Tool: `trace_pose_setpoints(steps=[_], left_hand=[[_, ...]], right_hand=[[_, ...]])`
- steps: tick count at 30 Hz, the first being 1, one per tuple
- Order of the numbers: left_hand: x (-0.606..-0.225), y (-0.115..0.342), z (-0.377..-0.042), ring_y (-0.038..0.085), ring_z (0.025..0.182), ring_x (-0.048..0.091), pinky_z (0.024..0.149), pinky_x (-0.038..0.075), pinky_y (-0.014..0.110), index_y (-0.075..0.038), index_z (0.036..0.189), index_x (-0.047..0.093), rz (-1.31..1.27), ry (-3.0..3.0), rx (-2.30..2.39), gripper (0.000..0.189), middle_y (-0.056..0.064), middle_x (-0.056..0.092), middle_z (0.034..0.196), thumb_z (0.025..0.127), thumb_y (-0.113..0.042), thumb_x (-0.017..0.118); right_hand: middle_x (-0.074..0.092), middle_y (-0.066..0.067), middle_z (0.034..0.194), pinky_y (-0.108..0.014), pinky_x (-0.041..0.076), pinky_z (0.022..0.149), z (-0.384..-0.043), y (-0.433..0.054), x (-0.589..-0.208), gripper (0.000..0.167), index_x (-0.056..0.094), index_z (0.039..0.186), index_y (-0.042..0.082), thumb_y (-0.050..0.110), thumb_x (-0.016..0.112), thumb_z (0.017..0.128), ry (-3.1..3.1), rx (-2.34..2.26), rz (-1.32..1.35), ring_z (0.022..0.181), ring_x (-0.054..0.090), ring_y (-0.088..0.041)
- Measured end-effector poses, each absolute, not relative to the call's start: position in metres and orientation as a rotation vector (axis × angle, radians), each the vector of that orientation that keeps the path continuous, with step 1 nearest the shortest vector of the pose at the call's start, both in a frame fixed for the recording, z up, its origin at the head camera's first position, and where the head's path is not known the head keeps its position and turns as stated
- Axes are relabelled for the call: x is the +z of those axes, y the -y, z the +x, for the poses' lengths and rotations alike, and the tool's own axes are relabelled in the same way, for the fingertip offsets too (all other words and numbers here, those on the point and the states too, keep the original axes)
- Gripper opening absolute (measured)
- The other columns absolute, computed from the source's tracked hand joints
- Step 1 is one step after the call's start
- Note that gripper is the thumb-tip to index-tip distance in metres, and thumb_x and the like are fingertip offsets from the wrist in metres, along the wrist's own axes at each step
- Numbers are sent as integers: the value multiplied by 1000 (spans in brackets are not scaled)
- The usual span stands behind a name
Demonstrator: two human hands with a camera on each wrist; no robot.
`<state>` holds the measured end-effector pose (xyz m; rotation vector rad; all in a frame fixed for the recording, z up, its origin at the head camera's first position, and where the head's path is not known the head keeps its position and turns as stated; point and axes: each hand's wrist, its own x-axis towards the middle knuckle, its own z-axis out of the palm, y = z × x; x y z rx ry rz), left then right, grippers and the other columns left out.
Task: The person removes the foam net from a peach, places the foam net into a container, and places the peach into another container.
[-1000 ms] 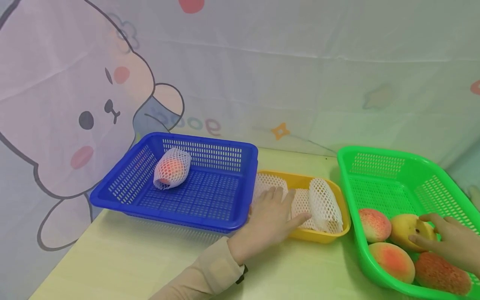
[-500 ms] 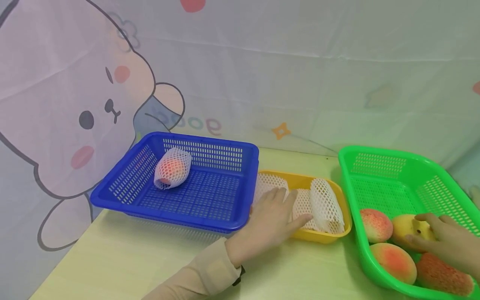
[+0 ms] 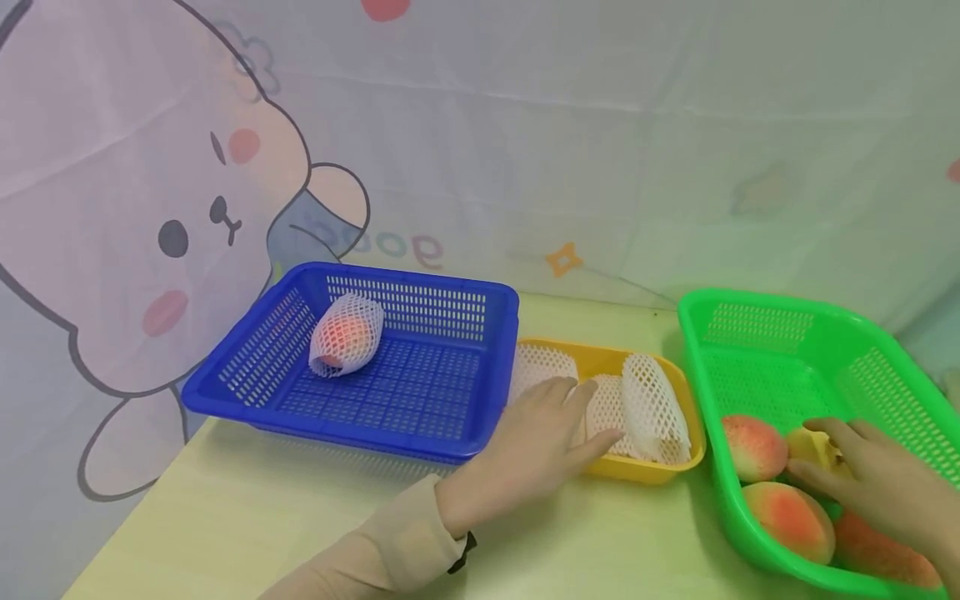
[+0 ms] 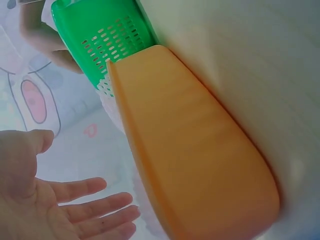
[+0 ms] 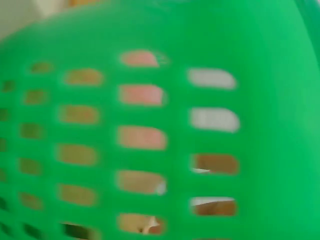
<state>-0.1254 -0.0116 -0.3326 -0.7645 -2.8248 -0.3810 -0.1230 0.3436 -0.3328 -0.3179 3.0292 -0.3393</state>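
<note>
My left hand (image 3: 536, 437) hovers over a yellow tray (image 3: 645, 472) of white foam net sleeves (image 3: 654, 408). In the left wrist view its fingers (image 4: 100, 207) are spread, with nothing held. Inside the green basket (image 3: 723, 500) my right hand (image 3: 881, 479) grips a yellow fruit (image 3: 810, 448) between thumb and fingers; much of the fruit is hidden by the hand. Around it lie a pink-red peach-like fruit (image 3: 753, 448), an orange-yellow one with a red blush (image 3: 789, 523) and a rough reddish one (image 3: 885, 550). The right wrist view shows only blurred basket wall.
A blue basket (image 3: 420, 446) stands left of the tray, holding a reddish fruit in a foam net (image 3: 347, 335). All three containers stand on a pale table (image 3: 300, 508). Behind hangs a printed curtain (image 3: 600, 150).
My right hand has closed on the yellow fruit and shifted it, so less of it shows and a green gap appears below it. The left hand has barely moved.
</note>
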Motion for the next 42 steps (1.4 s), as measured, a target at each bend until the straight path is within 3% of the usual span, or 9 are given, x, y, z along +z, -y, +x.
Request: trace_pose_setpoints(steps=[8,14,18,23,33,42], left_hand=[[-326,19,-121,22,128,52,108,43,36,-13,142,45,-791,2792,-455,59,6,56,136,97,-52,44],[-322,25,-117,21,126,54,106,45,35,-14,142,45,-837,2784,-485,57,6,57,135,97,-49,47],[-319,29,-115,19,125,55,104,46,33,-15,142,45,-840,2804,-517,57,4,58,134,96,-49,49],[-317,35,-112,18,125,54,102,47,34,-16,141,46,-828,2822,-555,56,3,57,135,96,-49,50],[-313,48,-104,16,119,57,97,51,33,-16,137,49,-856,2811,-612,51,1,61,129,95,-44,54],[-311,59,-95,14,117,58,93,53,33,-18,134,52,-868,2794,-624,48,-2,62,126,94,-44,56]], right_hand=[[55,-25,118,-55,50,73,-118,-321,-336,64,46,134,-1,44,61,91,-3196,-187,-464,101,56,-44],[61,-13,103,-44,50,59,-113,-296,-333,52,48,134,5,35,60,94,-3312,-238,-538,88,59,-29],[59,-16,112,-50,50,65,-111,-282,-333,47,46,136,6,36,49,99,-3322,-353,-514,99,57,-35],[52,-22,127,-58,48,74,-109,-266,-335,55,38,142,4,42,39,102,-3239,-506,-412,112,52,-42],[60,-24,112,-47,51,60,-103,-247,-348,56,43,136,-2,34,58,96,-3326,-629,-376,89,63,-35],[50,-31,127,-52,52,59,-98,-243,-355,64,41,136,-7,25,68,88,-3320,-615,-412,97,60,-45]])
